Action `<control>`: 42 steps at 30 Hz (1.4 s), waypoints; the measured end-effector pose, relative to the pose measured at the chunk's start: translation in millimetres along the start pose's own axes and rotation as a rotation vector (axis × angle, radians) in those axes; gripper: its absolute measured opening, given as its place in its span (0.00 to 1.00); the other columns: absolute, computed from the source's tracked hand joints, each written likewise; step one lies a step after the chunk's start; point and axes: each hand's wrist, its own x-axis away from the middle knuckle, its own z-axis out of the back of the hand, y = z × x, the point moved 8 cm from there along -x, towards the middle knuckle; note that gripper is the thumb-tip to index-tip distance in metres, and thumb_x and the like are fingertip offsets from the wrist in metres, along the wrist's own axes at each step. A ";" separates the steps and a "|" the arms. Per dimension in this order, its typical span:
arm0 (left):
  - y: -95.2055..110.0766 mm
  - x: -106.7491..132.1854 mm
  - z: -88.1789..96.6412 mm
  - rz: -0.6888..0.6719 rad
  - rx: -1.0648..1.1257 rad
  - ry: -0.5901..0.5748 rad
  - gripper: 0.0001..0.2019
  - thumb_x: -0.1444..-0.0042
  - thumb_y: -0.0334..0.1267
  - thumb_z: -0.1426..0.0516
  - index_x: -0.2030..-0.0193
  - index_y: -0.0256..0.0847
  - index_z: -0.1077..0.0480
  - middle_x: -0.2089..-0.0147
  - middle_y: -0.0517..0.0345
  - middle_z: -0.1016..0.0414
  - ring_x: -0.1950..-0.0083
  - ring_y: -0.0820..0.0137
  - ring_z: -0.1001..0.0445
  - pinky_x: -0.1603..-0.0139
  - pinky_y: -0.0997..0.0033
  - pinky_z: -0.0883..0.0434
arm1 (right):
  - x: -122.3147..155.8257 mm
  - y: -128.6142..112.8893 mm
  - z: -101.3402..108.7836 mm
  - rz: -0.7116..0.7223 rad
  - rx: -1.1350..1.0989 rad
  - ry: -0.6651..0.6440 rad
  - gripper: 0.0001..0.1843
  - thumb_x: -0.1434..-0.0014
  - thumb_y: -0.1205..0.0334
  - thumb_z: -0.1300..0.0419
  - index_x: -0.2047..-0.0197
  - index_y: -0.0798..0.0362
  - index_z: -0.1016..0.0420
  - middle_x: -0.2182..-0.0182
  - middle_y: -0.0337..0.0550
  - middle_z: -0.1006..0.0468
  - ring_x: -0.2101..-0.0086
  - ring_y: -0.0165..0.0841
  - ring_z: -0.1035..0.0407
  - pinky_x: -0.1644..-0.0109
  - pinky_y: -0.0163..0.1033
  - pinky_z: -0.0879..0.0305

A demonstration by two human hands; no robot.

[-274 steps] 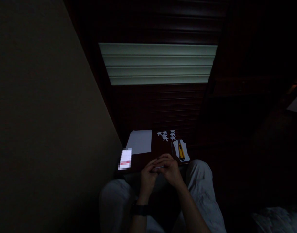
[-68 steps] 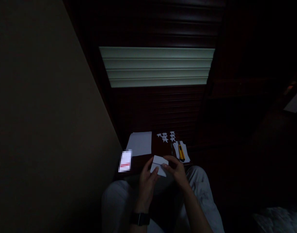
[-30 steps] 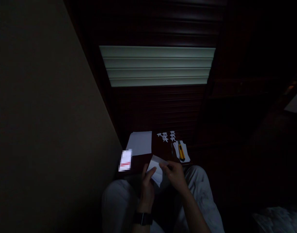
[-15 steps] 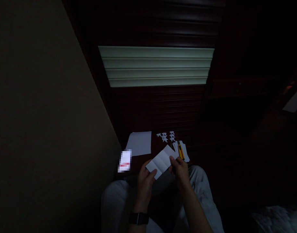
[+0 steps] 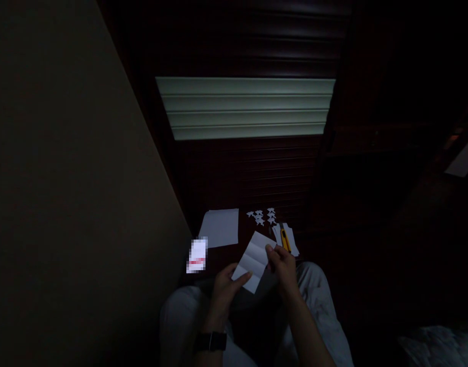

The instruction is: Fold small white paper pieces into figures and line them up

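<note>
I hold a small creased white sheet of paper (image 5: 254,260) unfolded above my lap, at the near edge of a small dark table (image 5: 249,239). My left hand (image 5: 226,290), with a dark watch on the wrist, pinches the sheet's lower left corner. My right hand (image 5: 281,265) pinches its upper right edge. The scene is very dim.
On the table lie a white sheet (image 5: 220,228), several small folded white paper shapes (image 5: 262,216), a yellow utility knife (image 5: 285,239) on white paper, and a blurred white card (image 5: 197,255). A wall (image 5: 65,178) is to the left; a dark slatted panel (image 5: 245,107) stands behind.
The paper went from a small folded piece between both hands to an opened, creased sheet. My hands have moved apart to its opposite corners.
</note>
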 end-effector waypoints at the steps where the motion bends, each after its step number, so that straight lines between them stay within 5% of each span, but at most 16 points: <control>1: 1.0 0.0 -1.7 0.007 -0.027 -0.027 0.18 0.62 0.39 0.33 0.62 0.34 0.25 0.64 0.47 0.21 0.64 0.60 0.23 0.64 0.67 0.28 | 0.5 -3.5 -2.7 0.016 0.034 -0.027 0.18 0.47 0.49 0.41 0.77 0.55 0.33 0.88 0.31 0.40 0.86 0.24 0.47 0.83 0.30 0.52; 7: 8.6 1.0 0.4 -0.005 -0.019 0.071 0.17 0.60 0.43 0.34 0.65 0.34 0.24 0.66 0.45 0.20 0.70 0.62 0.22 0.70 0.68 0.28 | 5.7 -8.9 -21.4 0.016 0.166 -0.206 0.20 0.48 0.47 0.41 0.79 0.56 0.31 0.87 0.33 0.39 0.85 0.24 0.46 0.83 0.30 0.52; 17: 4.3 -0.3 5.0 -0.030 -0.018 0.101 0.16 0.61 0.41 0.33 0.65 0.33 0.25 0.66 0.45 0.20 0.67 0.61 0.22 0.66 0.66 0.27 | 2.9 -5.9 -9.8 0.030 0.145 -0.059 0.19 0.49 0.47 0.40 0.75 0.57 0.27 0.87 0.33 0.38 0.85 0.24 0.46 0.82 0.30 0.50; 22: 0.8 -1.2 16.5 -0.028 0.032 0.237 0.17 0.62 0.40 0.33 0.65 0.33 0.26 0.65 0.45 0.20 0.66 0.61 0.22 0.66 0.67 0.27 | 10.1 -1.1 -26.3 -0.020 0.059 -0.260 0.20 0.54 0.51 0.35 0.62 0.57 0.25 0.78 0.38 0.26 0.78 0.29 0.34 0.75 0.32 0.38; 28: 19.5 2.9 10.0 -0.119 -0.097 0.118 0.21 0.58 0.41 0.35 0.56 0.36 0.27 0.64 0.49 0.21 0.63 0.60 0.23 0.65 0.67 0.28 | 20.5 7.2 -29.6 -0.107 0.116 -0.428 0.17 0.53 0.52 0.35 0.66 0.58 0.23 0.73 0.43 0.22 0.75 0.31 0.30 0.73 0.33 0.36; 32: 21.7 5.6 11.7 -0.097 -0.218 0.066 0.12 0.55 0.44 0.37 0.71 0.35 0.25 0.73 0.51 0.22 0.72 0.64 0.24 0.72 0.71 0.30 | 20.7 7.4 -22.8 -0.133 0.160 -0.491 0.17 0.53 0.53 0.35 0.65 0.58 0.22 0.77 0.40 0.24 0.79 0.27 0.34 0.76 0.30 0.41; 36: 25.8 9.3 10.8 -0.083 -0.263 0.012 0.12 0.52 0.43 0.38 0.74 0.35 0.26 0.77 0.54 0.25 0.77 0.71 0.29 0.77 0.75 0.35 | 16.1 4.4 -13.8 -0.122 0.162 -0.482 0.16 0.53 0.54 0.35 0.65 0.59 0.23 0.80 0.37 0.27 0.81 0.25 0.38 0.78 0.29 0.45; 42: 28.4 17.7 -3.3 -0.031 -0.201 -0.162 0.15 0.50 0.42 0.40 0.58 0.35 0.26 0.70 0.51 0.23 0.73 0.69 0.29 0.75 0.74 0.34 | 26.2 -5.8 -17.3 -0.148 0.141 -0.601 0.16 0.51 0.55 0.36 0.61 0.58 0.23 0.70 0.43 0.22 0.73 0.30 0.31 0.71 0.32 0.38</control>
